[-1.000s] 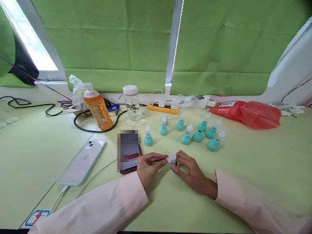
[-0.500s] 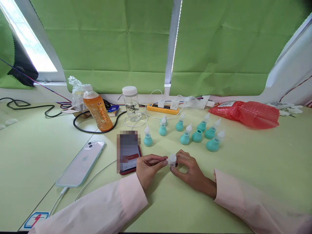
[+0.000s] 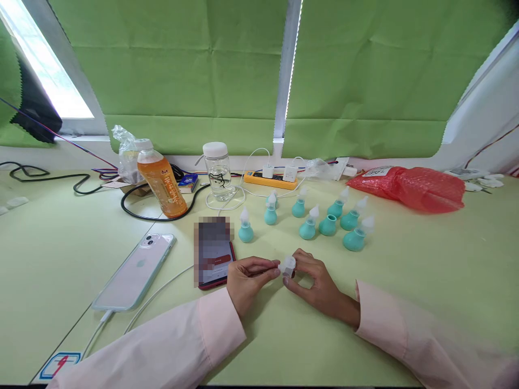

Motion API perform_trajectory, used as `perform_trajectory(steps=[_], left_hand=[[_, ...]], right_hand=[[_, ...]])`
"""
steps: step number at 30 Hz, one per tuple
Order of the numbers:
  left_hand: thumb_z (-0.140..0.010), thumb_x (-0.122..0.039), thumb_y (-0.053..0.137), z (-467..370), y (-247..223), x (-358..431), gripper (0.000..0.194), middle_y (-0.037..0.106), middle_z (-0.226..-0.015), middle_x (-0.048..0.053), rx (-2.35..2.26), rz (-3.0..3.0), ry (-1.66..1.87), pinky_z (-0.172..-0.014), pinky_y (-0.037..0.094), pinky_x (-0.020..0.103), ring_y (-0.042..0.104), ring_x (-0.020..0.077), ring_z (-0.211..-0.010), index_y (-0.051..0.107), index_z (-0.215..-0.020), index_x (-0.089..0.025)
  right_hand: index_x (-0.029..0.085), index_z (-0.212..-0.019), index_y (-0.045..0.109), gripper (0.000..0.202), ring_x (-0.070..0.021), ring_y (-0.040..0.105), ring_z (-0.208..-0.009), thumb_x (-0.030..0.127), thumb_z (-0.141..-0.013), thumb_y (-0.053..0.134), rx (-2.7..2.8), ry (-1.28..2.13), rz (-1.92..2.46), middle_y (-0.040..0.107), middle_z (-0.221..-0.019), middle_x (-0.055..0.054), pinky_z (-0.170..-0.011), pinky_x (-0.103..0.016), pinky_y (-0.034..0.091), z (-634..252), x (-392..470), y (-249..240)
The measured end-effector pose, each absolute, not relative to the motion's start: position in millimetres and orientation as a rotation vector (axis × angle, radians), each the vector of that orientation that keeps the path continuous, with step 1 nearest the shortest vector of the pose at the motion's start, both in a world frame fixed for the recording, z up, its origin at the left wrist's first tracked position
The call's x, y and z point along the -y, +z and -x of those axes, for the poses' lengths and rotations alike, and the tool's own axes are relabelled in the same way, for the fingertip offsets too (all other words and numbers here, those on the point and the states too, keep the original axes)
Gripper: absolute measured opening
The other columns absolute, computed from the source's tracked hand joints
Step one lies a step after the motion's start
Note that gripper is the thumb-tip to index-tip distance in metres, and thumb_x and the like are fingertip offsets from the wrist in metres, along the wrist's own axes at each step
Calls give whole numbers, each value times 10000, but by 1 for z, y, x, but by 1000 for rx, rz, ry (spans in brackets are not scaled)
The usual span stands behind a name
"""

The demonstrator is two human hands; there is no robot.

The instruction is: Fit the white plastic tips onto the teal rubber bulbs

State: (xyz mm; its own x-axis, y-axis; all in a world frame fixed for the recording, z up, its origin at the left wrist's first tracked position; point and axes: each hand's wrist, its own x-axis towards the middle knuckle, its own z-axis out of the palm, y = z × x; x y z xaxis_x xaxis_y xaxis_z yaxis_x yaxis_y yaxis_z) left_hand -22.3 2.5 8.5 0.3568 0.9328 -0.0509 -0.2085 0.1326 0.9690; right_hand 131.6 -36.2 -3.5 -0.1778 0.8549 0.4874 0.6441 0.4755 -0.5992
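White, cloudy plastic is the material of the small piece (image 3: 288,265), which in the head view is between the two hands, near the front of the surface (image 3: 292,346). Its rounded end looks up, and a narrow part points left. The left hand (image 3: 249,278) pinches this narrow part with thumb and fingertips; the right hand (image 3: 318,283) grips the wider side with bent fingers. Compared with half a second ago, the piece seems tilted slightly more to the right, while both hands keep almost the same place.
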Motion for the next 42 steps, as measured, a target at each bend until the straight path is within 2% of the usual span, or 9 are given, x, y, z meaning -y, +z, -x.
perform_trajectory(steps=[5, 9, 16, 21, 25, 30, 36, 42], left_hand=[[-555, -172, 697, 23, 10, 3, 91, 685, -751, 55, -856, -1273, 1014, -701, 513, 272, 636, 208, -735, 662, -638, -156], [-628, -194, 645, 25, 11, 9, 97, 680, -798, 48, -904, -1581, 1039, -708, 508, 269, 635, 201, -747, 666, -722, -176], [-726, -105, 500, 30, 8, 16, 358, 625, -998, 29, -732, -2006, 1071, -791, 462, 229, 589, 175, -907, 523, -1063, -222], [-736, -66, 457, 31, -1, 15, 450, 569, -1097, 51, -567, -2251, 1151, -829, 456, 242, 548, 166, -980, 421, -1162, -207], [-736, -87, 479, 30, -2, 14, 399, 581, -1076, 57, -503, -2316, 1199, -792, 489, 232, 569, 148, -943, 428, -1120, -184], [-721, -152, 557, 29, 5, 15, 315, 640, -949, 47, -578, -2362, 1271, -729, 509, 191, 613, 126, -826, 474, -1024, -172], [-721, -81, 528, 28, 7, 15, 170, 655, -866, 63, -435, -2433, 1302, -752, 493, 230, 597, 157, -868, 528, -874, -154], [-754, -144, 512, 29, 12, 16, 60, 653, -833, 51, -651, -1975, 1093, -701, 492, 235, 611, 139, -770, 523, -809, -165]], right_hand=[[188, -625, 479, 95, -142, 438, -629, 211, -708, 520, 1909, 313, 1262, 455, -589, 7, -600, -298, 360, -131, 37, -4], [187, -611, 454, 123, -139, 430, -628, 218, -708, 522, 1911, 317, 1244, 456, -593, 9, -593, -293, 352, -130, 37, -4], [187, -601, 457, 136, -136, 430, -638, 213, -717, 522, 1861, 386, 1256, 456, -593, 14, -614, -293, 350, -131, 37, -4], [183, -603, 471, 133, -135, 428, -643, 211, -724, 518, 1853, 428, 1249, 461, -601, 13, -608, -289, 338, -132, 35, -5], [177, -600, 458, 147, -133, 416, -654, 209, -731, 516, 1886, 444, 1253, 450, -610, 16, -617, -294, 318, -131, 37, -2], [181, -648, 507, 126, -138, 418, -695, 202, -767, 471, 1994, 412, 1234, 461, -653, 5, -635, -305, 297, -130, 40, 2], [169, -652, 472, 114, -134, 405, -684, 166, -761, 440, 2059, 292, 1204, 447, -655, 3, -639, -316, 287, -131, 40, -3], [170, -687, 469, 82, -128, 405, -672, 206, -757, 491, 2061, 176, 1168, 443, -657, 6, -643, -318, 294, -128, 42, -3]])
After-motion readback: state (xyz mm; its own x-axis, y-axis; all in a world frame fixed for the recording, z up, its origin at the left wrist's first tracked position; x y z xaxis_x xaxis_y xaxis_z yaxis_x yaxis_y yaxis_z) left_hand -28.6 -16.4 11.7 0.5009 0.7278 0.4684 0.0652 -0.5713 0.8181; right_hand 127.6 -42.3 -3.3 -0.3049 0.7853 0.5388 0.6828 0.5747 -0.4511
